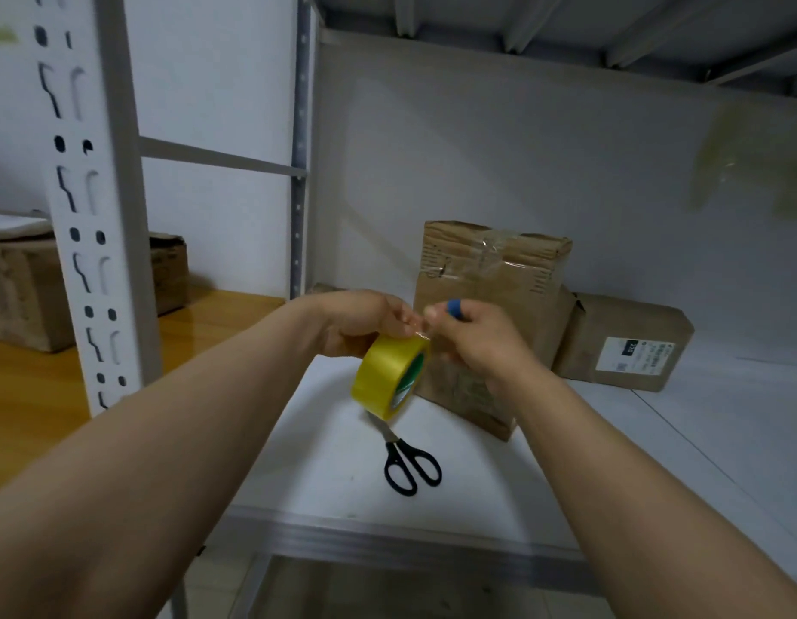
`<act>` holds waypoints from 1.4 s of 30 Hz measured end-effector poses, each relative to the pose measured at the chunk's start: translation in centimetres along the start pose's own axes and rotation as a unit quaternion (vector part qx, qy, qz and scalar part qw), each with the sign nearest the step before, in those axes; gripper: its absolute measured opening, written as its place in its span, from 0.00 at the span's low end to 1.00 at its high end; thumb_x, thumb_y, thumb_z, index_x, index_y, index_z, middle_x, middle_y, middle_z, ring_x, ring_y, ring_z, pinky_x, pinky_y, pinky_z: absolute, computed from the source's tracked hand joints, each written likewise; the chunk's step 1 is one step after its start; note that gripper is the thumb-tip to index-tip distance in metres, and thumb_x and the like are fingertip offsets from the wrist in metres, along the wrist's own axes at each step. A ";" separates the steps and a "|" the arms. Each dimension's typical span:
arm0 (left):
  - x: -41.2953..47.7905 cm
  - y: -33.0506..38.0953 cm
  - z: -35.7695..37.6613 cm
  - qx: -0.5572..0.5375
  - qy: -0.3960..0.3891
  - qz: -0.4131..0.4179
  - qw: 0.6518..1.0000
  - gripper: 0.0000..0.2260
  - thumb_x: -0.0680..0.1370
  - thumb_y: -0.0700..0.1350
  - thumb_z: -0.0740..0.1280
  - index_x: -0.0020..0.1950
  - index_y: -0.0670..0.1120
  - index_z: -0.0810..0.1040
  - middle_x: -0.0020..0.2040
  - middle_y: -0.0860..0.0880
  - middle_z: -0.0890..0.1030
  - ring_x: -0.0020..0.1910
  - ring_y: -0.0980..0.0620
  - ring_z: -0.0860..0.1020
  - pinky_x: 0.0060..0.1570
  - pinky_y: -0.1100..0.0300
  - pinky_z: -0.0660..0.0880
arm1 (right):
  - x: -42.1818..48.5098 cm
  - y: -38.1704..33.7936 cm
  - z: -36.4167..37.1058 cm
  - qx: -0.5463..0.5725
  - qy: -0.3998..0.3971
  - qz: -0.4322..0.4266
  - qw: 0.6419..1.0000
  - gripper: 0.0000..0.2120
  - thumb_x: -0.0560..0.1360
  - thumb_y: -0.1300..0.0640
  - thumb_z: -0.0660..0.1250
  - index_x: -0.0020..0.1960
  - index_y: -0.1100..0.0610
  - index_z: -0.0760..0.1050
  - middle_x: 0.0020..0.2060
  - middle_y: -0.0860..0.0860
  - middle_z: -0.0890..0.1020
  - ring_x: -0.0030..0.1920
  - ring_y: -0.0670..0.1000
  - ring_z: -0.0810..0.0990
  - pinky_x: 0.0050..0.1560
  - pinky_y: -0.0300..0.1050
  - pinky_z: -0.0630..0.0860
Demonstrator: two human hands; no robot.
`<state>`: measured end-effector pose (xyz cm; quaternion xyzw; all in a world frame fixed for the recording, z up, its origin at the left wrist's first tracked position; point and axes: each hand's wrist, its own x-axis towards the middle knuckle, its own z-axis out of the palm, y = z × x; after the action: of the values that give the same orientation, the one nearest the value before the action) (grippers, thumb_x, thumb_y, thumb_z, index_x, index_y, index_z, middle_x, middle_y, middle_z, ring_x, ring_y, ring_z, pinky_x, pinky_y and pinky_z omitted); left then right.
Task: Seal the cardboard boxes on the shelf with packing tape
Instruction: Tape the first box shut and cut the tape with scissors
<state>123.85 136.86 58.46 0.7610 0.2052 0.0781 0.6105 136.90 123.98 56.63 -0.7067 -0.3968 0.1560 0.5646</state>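
Tape roll [390, 377] gripped by left hand [361, 321] fingers | right hand [472, 337] fingers pinch its end | best: peel slowly, straight, toward box [490, 279] behind fingers

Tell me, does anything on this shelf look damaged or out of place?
Yes. The upright cardboard box behind the tape roll looks battered: crumpled top edge, wrinkled clear tape across it. Scissors lie loose on the shelf below the roll, which the left hand holds.
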 end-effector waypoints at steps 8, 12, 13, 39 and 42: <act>-0.2 -0.9 2.8 0.084 0.020 0.021 0.996 0.16 0.78 0.34 0.70 0.62 0.48 0.77 0.55 0.42 0.81 0.55 0.45 0.81 0.60 0.47 0.80 | 0.5 0.9 0.0 -0.112 0.048 0.046 0.991 0.25 0.71 0.55 0.79 0.64 0.59 0.76 0.56 0.53 0.81 0.59 0.53 0.80 0.62 0.49 0.76; -0.2 -2.1 4.6 0.069 0.062 0.043 0.995 0.17 0.78 0.34 0.71 0.64 0.46 0.74 0.51 0.44 0.80 0.49 0.47 0.81 0.56 0.50 0.80 | 0.2 0.4 0.2 -0.188 0.058 0.067 0.978 0.24 0.72 0.51 0.78 0.63 0.60 0.76 0.57 0.55 0.81 0.59 0.56 0.80 0.56 0.50 0.75; -0.3 -2.3 5.0 0.080 0.075 0.052 0.993 0.18 0.78 0.35 0.71 0.65 0.46 0.74 0.51 0.45 0.79 0.48 0.49 0.80 0.54 0.51 0.80 | 0.0 0.2 0.2 -0.199 0.060 0.068 0.976 0.23 0.72 0.51 0.78 0.62 0.59 0.76 0.55 0.55 0.81 0.58 0.56 0.80 0.55 0.50 0.76; -2.4 -0.3 2.0 0.155 0.232 0.026 0.960 0.34 0.75 0.37 0.73 0.75 0.52 0.60 0.63 0.42 0.73 0.58 0.41 0.74 0.61 0.45 0.75 | -1.5 -3.7 0.4 -0.384 0.109 -0.103 0.911 0.24 0.76 0.64 0.65 0.69 0.52 0.63 0.63 0.56 0.72 0.49 0.58 0.79 0.41 0.49 0.74; -1.9 -0.2 0.3 0.237 0.279 -0.012 0.930 0.28 0.77 0.39 0.68 0.74 0.44 0.61 0.59 0.41 0.74 0.55 0.42 0.75 0.55 0.51 0.75 | -1.7 -4.5 -0.9 -0.377 0.188 -0.255 0.870 0.05 0.80 0.58 0.62 0.55 0.53 0.73 0.51 0.51 0.77 0.46 0.53 0.77 0.40 0.49 0.74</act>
<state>122.22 135.89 58.45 0.8288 0.3888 0.2287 0.3310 134.69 122.32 60.67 -0.7562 -0.4785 -0.2903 0.3391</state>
